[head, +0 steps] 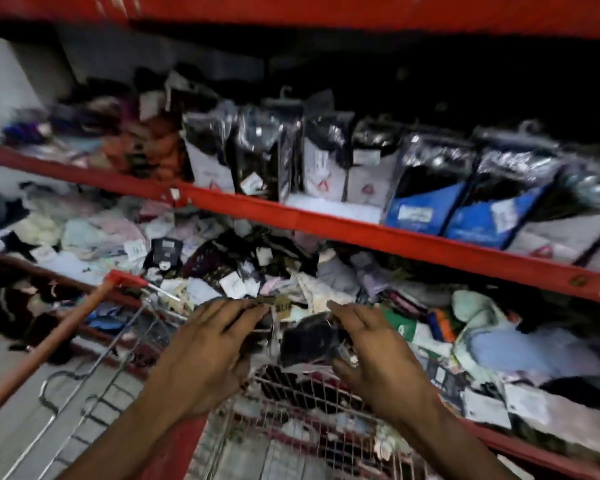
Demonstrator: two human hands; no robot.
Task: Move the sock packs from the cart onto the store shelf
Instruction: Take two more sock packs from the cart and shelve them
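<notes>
- Two hands reach out over a wire cart (125, 344) that is parked right against the red store shelf (361, 233), so the socks only need a short trip.
- On the far left, the cart's red handle (49, 344) sticks out to the side. No hand is on it, which fits a cart that is parked.
- The left hand (208, 355) has its fingers bent, and the tips pinch a thin dark sock pack (274, 304) by its edge. The picture is blurry, so I cannot tell how tight the pinch is.
- In the middle, a dark sock pack (309, 341) sits between the two hands, just above the cart's wire basket, with more packs under it in the cart.
- The right hand (374, 355) is curled around the right side of that dark pack and seems to hold it. I think both hands work together so the floppy pack does not slip.
- The low shelf just past the hands is a messy heap of loose socks (309, 282), so a pack could simply be dropped there.
- Up on the right, tall sock packs (426, 181) stand in a neat row behind the red rail, which keeps them from tipping out.
</notes>
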